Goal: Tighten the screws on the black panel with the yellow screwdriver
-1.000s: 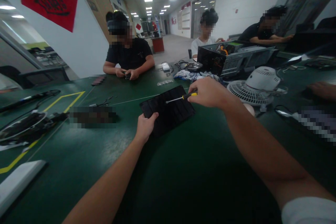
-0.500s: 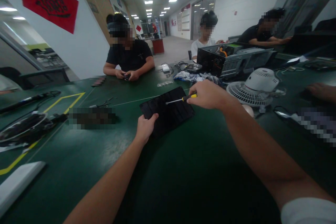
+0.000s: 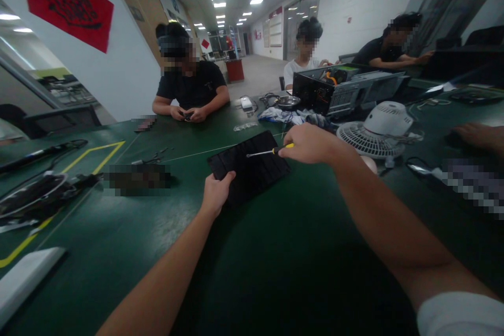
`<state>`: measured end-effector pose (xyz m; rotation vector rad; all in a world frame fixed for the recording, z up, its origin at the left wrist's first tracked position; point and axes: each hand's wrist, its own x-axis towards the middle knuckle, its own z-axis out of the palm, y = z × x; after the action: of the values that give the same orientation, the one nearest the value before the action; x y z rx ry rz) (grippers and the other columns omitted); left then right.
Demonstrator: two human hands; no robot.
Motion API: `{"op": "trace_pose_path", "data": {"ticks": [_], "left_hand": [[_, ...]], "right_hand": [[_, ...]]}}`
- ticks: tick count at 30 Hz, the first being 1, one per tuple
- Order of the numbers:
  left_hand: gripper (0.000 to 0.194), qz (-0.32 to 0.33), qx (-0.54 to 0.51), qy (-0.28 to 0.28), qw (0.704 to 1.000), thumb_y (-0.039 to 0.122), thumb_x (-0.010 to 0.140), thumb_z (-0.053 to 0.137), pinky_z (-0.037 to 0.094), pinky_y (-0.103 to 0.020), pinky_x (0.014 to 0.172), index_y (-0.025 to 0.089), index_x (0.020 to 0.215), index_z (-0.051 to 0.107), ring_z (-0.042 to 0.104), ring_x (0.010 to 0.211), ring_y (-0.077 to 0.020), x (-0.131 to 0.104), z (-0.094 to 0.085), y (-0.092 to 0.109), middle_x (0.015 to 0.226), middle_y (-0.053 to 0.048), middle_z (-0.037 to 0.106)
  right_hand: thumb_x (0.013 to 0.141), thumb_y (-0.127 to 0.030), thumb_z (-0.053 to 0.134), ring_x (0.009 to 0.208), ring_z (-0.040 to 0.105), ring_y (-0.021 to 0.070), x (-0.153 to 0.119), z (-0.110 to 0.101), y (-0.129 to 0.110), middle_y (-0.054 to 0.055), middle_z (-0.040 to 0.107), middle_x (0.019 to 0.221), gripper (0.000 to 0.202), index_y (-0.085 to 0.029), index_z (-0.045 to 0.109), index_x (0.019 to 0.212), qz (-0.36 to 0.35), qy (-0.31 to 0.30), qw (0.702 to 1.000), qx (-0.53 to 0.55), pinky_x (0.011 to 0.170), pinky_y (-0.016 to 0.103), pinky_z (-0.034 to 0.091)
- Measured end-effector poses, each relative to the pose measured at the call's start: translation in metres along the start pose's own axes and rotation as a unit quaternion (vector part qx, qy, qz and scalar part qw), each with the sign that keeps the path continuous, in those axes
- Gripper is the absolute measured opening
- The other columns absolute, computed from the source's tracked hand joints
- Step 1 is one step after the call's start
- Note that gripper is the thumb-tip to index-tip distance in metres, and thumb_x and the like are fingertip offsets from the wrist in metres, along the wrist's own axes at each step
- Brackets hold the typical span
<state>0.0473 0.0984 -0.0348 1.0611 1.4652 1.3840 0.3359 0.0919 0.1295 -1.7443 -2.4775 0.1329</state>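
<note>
A flat black rectangular panel (image 3: 255, 168) lies at a slant over the green table (image 3: 252, 252). My left hand (image 3: 218, 189) grips its left edge, thumb on top. In my right hand (image 3: 307, 144) is a screwdriver (image 3: 260, 154) with a yellow and black handle. Its metal shaft points left across the panel, and the tip is over the panel's upper middle part. Whether the tip touches the surface cannot be made out.
Behind my right hand stand an opened computer case (image 3: 326, 89) and a white fan (image 3: 384, 128), beside crumpled cloth (image 3: 291, 115). Cables (image 3: 35, 194) lie at the left, near a white box (image 3: 29, 278). Several people sit around the table; one person's hand (image 3: 478, 136) rests at the right.
The whole view has shifted slightly, so most things appear a little further left. Both hands keep their hold, and the screwdriver stays over nearly the same part of the panel.
</note>
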Motion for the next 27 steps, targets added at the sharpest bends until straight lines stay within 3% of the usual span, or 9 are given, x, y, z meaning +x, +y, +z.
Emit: {"op": "trace_pose_path", "data": {"ticks": [8, 17, 27], "left_hand": [[0.045, -0.003, 0.016, 0.017, 1.0, 0.042, 0.063, 0.094, 0.063, -0.043, 0.084, 0.015, 0.096, 0.078, 0.078, 0.084, -0.0284, -0.001, 0.0, 0.003, 0.093, -0.011, 0.082], [0.047, -0.008, 0.023, 0.023, 0.999, 0.042, 0.063, 0.094, 0.064, -0.047, 0.088, 0.015, 0.097, 0.077, 0.079, 0.085, -0.0299, 0.0, 0.0, 0.006, 0.094, -0.012, 0.082], [0.045, -0.011, 0.023, 0.017, 1.0, 0.042, 0.064, 0.094, 0.064, -0.048, 0.089, 0.016, 0.096, 0.077, 0.079, 0.086, -0.0303, 0.0, -0.002, 0.006, 0.095, -0.013, 0.083]], "right_hand": [[0.102, -0.045, 0.053, 0.099, 0.078, 0.0341, -0.003, -0.004, -0.008, 0.022, 0.083, 0.099, 0.046, -0.012, 0.086, 0.099, -0.004, -0.061, 0.998, -0.018, 0.082, 0.042, 0.054], [0.103, -0.045, 0.05, 0.099, 0.078, 0.0362, -0.004, -0.003, -0.015, 0.023, 0.082, 0.097, 0.047, -0.013, 0.084, 0.099, 0.014, -0.066, 0.998, 0.01, 0.083, 0.045, 0.056], [0.103, -0.042, 0.049, 0.11, 0.078, 0.0425, -0.011, -0.005, -0.023, 0.029, 0.081, 0.114, 0.049, -0.01, 0.084, 0.113, 0.024, -0.069, 0.997, 0.011, 0.088, 0.051, 0.059]]}}
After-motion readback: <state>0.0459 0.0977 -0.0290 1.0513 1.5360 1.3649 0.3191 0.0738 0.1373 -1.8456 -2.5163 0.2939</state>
